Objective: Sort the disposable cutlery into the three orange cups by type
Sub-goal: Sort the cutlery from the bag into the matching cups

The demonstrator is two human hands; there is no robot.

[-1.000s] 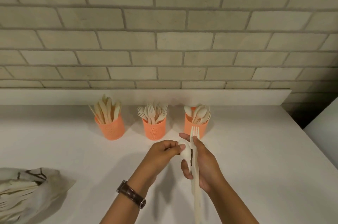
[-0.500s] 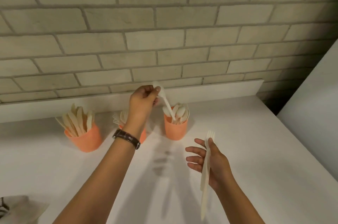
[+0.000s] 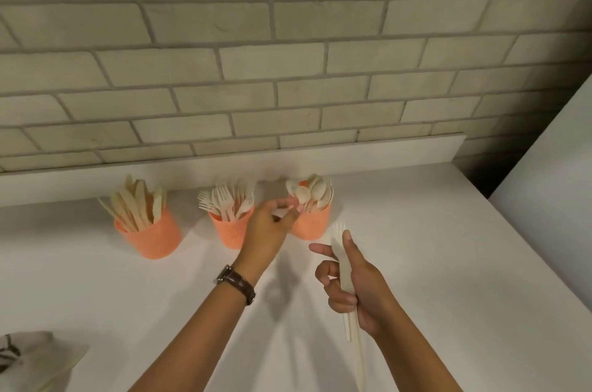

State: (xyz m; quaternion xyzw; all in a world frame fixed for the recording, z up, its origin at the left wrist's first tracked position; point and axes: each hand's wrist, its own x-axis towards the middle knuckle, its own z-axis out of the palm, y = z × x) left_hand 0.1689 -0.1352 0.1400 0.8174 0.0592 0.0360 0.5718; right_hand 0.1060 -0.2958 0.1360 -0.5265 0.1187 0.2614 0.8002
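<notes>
My left hand (image 3: 267, 228) is hovering just in front of the spoon cup (image 3: 311, 222), fingertips loosely pinched; blur hides whether anything is between them. My right hand (image 3: 352, 282) is gripping a fork (image 3: 342, 258) plus at least one more piece, nearer me than that cup. Fork cup (image 3: 233, 230) and knife cup (image 3: 150, 236) are standing to its left.

We note the left hand (image 3: 267, 226) extended to the far side, fingertips (image 3: 293, 210) loosely pinched, blurred. The right hand (image 3: 355, 279) is nearer, fist closed, index finger extended left.
</notes>
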